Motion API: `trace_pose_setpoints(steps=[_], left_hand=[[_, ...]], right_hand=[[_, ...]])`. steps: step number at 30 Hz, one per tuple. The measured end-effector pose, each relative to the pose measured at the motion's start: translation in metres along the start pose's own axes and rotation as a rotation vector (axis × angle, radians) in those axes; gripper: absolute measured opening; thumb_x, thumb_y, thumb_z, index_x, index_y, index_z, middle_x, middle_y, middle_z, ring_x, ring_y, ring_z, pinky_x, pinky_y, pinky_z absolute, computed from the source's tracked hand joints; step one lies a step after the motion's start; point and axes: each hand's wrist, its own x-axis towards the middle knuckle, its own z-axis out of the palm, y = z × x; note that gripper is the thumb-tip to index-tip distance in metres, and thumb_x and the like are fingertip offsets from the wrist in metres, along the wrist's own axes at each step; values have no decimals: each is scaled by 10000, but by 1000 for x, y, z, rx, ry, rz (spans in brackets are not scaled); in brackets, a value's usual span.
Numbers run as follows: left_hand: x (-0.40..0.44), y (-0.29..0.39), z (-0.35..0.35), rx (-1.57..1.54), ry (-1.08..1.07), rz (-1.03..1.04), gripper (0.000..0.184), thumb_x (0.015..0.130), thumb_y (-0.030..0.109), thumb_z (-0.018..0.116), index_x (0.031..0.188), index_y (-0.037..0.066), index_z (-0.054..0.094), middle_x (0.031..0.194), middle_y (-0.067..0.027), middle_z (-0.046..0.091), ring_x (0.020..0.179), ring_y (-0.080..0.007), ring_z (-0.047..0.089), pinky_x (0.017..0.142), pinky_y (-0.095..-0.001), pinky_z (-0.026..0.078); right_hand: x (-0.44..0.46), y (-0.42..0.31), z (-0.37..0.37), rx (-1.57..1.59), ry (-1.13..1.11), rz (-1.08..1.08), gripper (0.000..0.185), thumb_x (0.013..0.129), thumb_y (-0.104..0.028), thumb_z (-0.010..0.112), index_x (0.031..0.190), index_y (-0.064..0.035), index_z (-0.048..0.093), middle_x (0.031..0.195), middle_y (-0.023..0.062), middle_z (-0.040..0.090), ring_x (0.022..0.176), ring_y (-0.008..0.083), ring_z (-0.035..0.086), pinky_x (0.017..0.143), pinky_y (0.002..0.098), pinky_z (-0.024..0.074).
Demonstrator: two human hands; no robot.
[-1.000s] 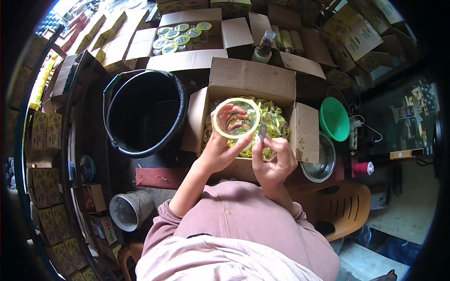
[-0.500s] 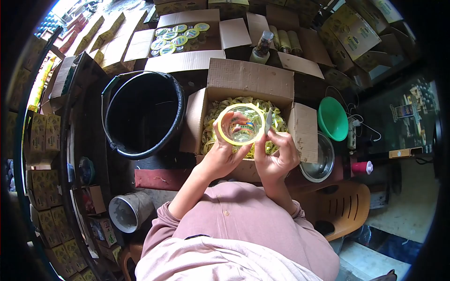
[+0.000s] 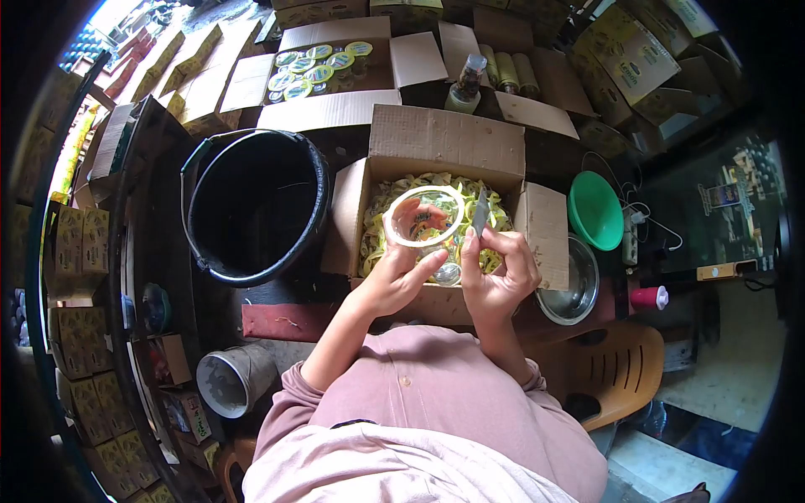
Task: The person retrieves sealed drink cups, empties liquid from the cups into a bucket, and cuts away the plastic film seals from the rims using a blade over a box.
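Observation:
My left hand is closed round the side of a clear plastic cup, which is tilted above an open cardboard box. The cup has a pale yellow rim, and its round base points down toward me. Pinched between the thumb and fingers of my right hand is a small grey blade. It points up, just right of the cup's rim and apart from it. Beneath both hands, a pile of yellow-green strips lies in the box.
A black bucket stands left of the box. To the right are a green bowl and a metal bowl. Behind, another carton holds several lidded cups, near a bottle. A grey bucket is at lower left.
The cup has tilted, bringing its base into view toward me. Its rim has shifted slightly left and looks paler. The blade is now a little farther from the rim, its flat face more visible.

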Motion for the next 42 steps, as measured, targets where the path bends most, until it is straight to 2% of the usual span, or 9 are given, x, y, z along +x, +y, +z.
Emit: trace_pose_setpoints(steps=[5, 8, 11, 20, 26, 29, 32, 35, 42], left_hand=[[1, -1, -1, 43, -6, 73, 649, 837, 79, 560, 1311, 17, 122, 1189, -129, 315, 1135, -211, 365, 979, -355, 285], [2, 2, -3, 208, -14, 124, 669, 821, 68, 585, 1305, 22, 125, 1178, -135, 332, 1109, -214, 398, 933, -347, 373], [2, -4, 0, 214, 31, 163, 680, 800, 51, 611, 1290, 16, 142, 1175, -142, 332, 1075, -218, 437, 881, -335, 440], [2, -1, -3, 345, 36, 110, 685, 782, 72, 637, 1267, 4, 157, 1155, -160, 382, 1058, -222, 478, 869, -324, 447], [-1, -1, -6, 414, -25, 130, 706, 769, 90, 653, 1273, 1, 165, 1160, -153, 383, 1062, -210, 479, 889, -308, 428], [0, -4, -6, 222, -27, 94, 693, 772, 84, 648, 1278, 1, 182, 1160, -146, 382, 1071, -208, 470, 890, -311, 427], [2, -3, -4, 98, -15, 94, 674, 780, 72, 637, 1284, 6, 194, 1160, -141, 380, 1074, -206, 459, 886, -311, 429], [3, -2, -5, 109, -13, 83, 660, 790, 62, 624, 1288, 12, 193, 1159, -140, 380, 1070, -205, 455, 873, -313, 436], [4, -2, -4, 115, -9, 109, 649, 795, 59, 618, 1288, 16, 197, 1152, -140, 386, 1060, -201, 460, 860, -313, 442]], right_hand=[[-2, 0, -3, -44, -25, -44, 152, 667, 18, 683, 796, -36, 622, 731, 65, 622, 620, 163, 605, 574, 265, 490], [-3, 0, -3, -66, -49, -69, 173, 659, 27, 682, 810, -44, 636, 730, 53, 618, 622, 154, 600, 579, 264, 491], [-4, 1, -2, -97, -51, -65, 186, 654, 30, 680, 820, -47, 644, 725, 51, 612, 623, 151, 595, 579, 262, 490], [-1, 1, 1, -144, -29, -69, 203, 645, 25, 678, 831, -50, 647, 717, 48, 606, 611, 163, 587, 570, 262, 481], [9, 7, -1, -25, -65, -45, 169, 652, 40, 671, 801, -24, 626, 702, 74, 608, 618, 174, 601, 573, 270, 478], [8, 13, -2, 104, -64, 31, 140, 664, 47, 666, 779, -14, 613, 713, 83, 617, 620, 178, 607, 579, 272, 478], [3, 8, -5, 103, -53, 20, 146, 674, 78, 661, 789, 17, 594, 706, 76, 576, 634, 133, 557, 578, 236, 446], [-1, 5, -9, 51, -53, 33, 128, 674, 34, 669, 771, -17, 603, 722, 85, 623, 620, 173, 608, 581, 268, 483], [-10, 0, -7, -25, -49, -2, 128, 669, 27, 666, 767, -18, 599, 698, 80, 604, 607, 169, 596, 564, 261, 474]])
